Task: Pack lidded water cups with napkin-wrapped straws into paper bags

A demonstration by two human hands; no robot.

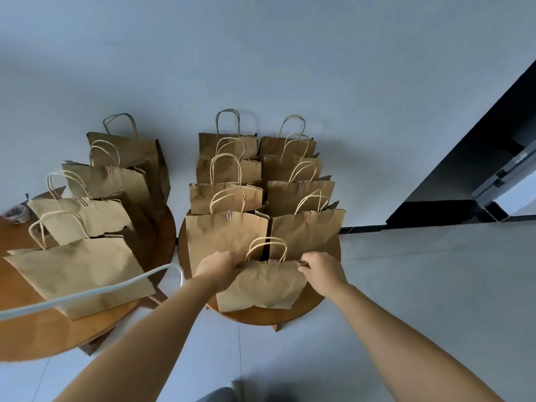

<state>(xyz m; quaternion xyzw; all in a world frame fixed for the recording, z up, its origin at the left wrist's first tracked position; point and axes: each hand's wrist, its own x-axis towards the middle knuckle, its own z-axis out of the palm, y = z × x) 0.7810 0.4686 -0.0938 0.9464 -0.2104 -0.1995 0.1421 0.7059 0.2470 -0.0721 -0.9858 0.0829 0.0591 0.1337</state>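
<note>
A brown paper bag [262, 285] with twine handles stands at the front of a round wooden table [313, 307]. My left hand [216, 269] grips its top left corner and my right hand [323, 271] grips its top right corner. The bag's top is closed with a clip. Behind it, several more clipped paper bags [226, 230] stand in two rows. No cups or straws are visible.
A second wooden table [43, 335] at the left carries several more clipped bags [78, 271] and a small bundle [16, 214] at its far edge. A white cable [87, 294] crosses in front. A dark doorway [478, 175] lies to the right, and the floor is grey tile.
</note>
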